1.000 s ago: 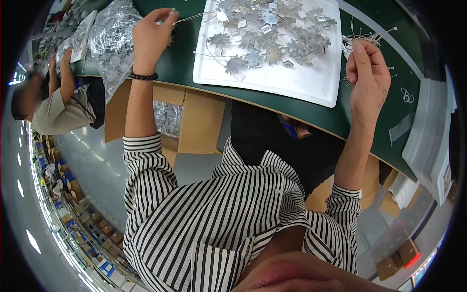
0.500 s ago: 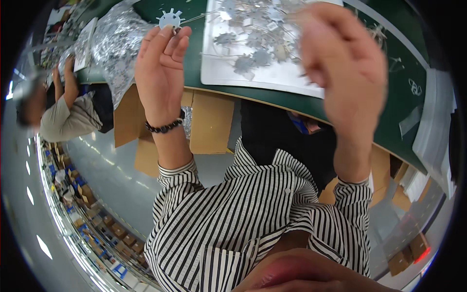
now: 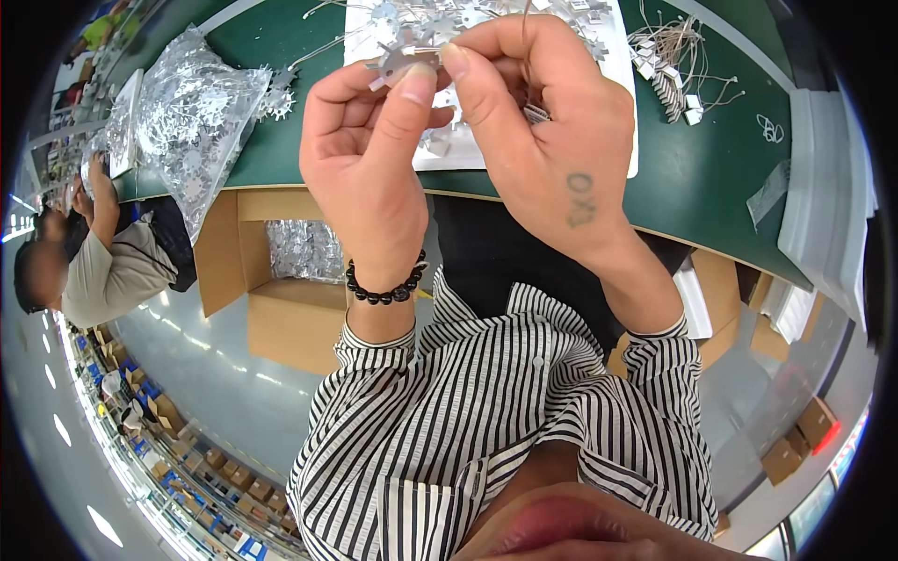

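Observation:
My left hand (image 3: 369, 159) is closed, pinching a flat silvery toothed disc (image 3: 402, 61) between thumb and fingers. Beside it, my right hand (image 3: 557, 140) has its thumb and forefinger pressed together at the disc's right edge. From between the right fingers a thin wire lead (image 3: 527, 28) rises; its end at the fingertips is too small to make out. Behind both hands, more toothed metal pieces with wires (image 3: 585, 19) lie piled on a white sheet (image 3: 617, 140). The hands cover part of that pile.
At left lies a clear plastic bag (image 3: 192, 117) of toothed pieces, with one wired toothed piece (image 3: 278, 98) beside it. Wires with white connectors (image 3: 669, 75) rest on the green table (image 3: 711, 154). Below stands an open cardboard box (image 3: 290, 323). A co-worker (image 3: 112, 266) sits far left.
My left hand has moved right and my right hand has come down and left, so they now meet at a toothed disc. The whole view has shifted somewhat.

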`<state>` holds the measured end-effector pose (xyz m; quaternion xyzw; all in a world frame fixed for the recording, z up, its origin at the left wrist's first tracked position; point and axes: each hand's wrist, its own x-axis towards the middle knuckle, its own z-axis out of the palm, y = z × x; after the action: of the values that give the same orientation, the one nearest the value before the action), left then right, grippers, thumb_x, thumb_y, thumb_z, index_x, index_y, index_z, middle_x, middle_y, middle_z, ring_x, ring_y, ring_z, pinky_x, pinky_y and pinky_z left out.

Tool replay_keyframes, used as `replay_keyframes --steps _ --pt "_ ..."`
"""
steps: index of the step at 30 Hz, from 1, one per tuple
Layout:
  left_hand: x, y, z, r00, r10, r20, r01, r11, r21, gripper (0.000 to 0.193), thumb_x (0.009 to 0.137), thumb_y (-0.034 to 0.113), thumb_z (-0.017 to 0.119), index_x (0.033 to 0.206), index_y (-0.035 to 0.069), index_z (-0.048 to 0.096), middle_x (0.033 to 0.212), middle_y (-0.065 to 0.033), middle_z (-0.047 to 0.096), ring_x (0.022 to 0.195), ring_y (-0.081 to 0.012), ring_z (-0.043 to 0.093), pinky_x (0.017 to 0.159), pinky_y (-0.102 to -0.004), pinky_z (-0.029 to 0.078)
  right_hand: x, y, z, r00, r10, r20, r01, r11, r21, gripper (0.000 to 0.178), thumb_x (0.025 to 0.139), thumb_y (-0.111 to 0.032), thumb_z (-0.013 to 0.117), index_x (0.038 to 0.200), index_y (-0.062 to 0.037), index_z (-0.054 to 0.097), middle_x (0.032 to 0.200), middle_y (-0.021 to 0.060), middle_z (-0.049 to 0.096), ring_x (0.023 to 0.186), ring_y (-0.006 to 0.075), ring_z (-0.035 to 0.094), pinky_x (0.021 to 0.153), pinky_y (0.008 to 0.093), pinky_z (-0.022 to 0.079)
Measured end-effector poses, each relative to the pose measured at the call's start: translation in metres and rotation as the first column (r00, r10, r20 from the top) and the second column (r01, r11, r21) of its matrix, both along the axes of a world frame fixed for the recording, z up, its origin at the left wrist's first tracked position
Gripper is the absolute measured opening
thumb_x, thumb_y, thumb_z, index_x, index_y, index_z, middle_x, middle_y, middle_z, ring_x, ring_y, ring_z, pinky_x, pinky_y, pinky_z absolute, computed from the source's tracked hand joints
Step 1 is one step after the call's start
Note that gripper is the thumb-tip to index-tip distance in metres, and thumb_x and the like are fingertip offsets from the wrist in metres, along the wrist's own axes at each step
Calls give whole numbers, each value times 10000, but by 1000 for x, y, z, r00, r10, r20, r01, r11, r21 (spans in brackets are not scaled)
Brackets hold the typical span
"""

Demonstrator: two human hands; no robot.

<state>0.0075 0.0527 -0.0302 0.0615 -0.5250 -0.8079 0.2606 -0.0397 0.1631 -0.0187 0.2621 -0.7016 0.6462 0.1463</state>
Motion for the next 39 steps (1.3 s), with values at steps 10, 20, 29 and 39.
replay_keyframes --steps 10,20,29,39 --pt "0 9 -11 957 289 -38 -278 865 -419 265 875 -48 696 1097 22 571 1066 -107 676 859 -115 638 762 -208 523 9 0 0 997 -23 71 20 999 36 81 923 -41 651 980 13 631 650 -26 576 534 24 416 487 161 329" --pt "-10 3 -23 956 212 -202 -288 810 -511 289 846 -94 698 1066 8 542 1157 -155 646 897 -165 636 815 -236 531 5 0 -8 975 16 223 -11 1000 -22 70 914 -44 640 965 0 620 632 -28 565 520 40 413 483 179 332" --pt "-3 -16 -19 978 -178 -110 154 968 -197 247 886 33 513 1103 -30 613 1092 -144 664 936 -175 589 855 -282 493 17 7 6 848 80 524 -62 997 -53 122 978 -90 582 1068 -17 620 708 -8 553 597 49 439 550 162 346" --pt "-6 -30 3 950 -296 103 304 949 -79 162 941 82 655 1070 -16 656 938 -66 660 800 -105 589 711 -232 530 6 15 2 754 258 604 -180 966 -187 97 982 -65 577 1060 -13 603 691 -28 504 607 34 411 580 148 333"
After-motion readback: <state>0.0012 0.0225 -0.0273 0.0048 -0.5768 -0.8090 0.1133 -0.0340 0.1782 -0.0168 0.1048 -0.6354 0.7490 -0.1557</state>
